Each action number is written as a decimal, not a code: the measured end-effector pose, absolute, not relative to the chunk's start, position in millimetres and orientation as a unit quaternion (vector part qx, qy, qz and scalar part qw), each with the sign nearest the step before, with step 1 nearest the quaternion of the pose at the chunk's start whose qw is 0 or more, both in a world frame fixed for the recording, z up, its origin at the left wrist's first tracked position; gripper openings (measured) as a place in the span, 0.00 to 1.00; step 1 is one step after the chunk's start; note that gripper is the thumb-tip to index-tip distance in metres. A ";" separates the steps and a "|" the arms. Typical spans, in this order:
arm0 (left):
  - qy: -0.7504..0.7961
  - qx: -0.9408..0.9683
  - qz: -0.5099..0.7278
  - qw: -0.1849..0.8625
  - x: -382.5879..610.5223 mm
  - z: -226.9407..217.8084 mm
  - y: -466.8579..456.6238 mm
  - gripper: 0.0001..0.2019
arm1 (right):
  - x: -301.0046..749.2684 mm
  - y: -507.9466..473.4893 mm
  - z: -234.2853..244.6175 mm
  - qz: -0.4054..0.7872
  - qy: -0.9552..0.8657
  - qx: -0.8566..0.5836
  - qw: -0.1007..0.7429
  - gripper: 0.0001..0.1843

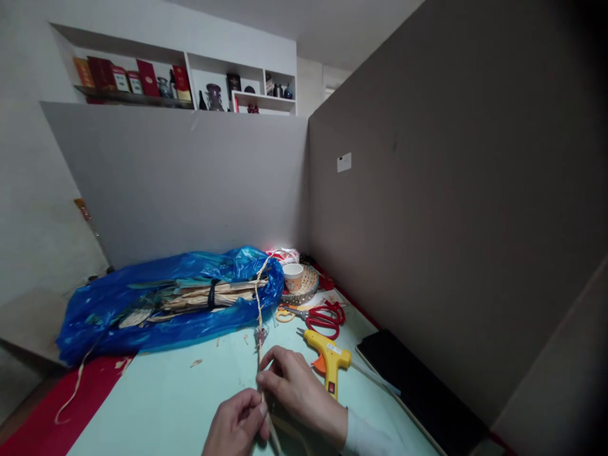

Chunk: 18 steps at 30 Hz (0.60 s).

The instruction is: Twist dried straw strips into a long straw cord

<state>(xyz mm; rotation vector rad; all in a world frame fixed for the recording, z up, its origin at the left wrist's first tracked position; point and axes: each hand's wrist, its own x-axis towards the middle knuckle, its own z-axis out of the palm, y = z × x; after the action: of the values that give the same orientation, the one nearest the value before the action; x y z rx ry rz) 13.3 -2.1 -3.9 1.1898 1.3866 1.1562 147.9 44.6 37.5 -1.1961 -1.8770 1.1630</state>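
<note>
A long twisted cord of pale dried plant fibre (259,297) runs from the blue bag down the table toward me. My left hand (236,419) pinches it near the bottom edge, where its loose flat ends spread out. Just above, my right hand (301,387) has its thumb and forefinger closed on the same cord. A small clear object with a dark reddish middle (261,334) lies beneath the cord; I cannot make out its kind. A yellow glue gun (332,356) rests right of my right hand, with red-handled scissors (327,318) behind it.
A blue plastic bag (90,326) lies open at the left, holding a tied bundle of dried husk strips (190,299). A paper cup (293,276) stands on a woven round tray (308,288). A black flat object (413,380) lies at right along the grey partition (451,221).
</note>
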 end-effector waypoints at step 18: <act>0.580 0.334 0.414 0.617 3.1 19.6 -11.1 0.16 | 146.5 54.4 32.2 0.794 -0.396 -0.328 0.323 0.04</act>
<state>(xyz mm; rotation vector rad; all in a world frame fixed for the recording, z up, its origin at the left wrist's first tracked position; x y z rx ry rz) 3.1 -11.1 19.6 0.7687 1.3346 0.9534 146.5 54.4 32.2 -0.8612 -1.0384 2.0843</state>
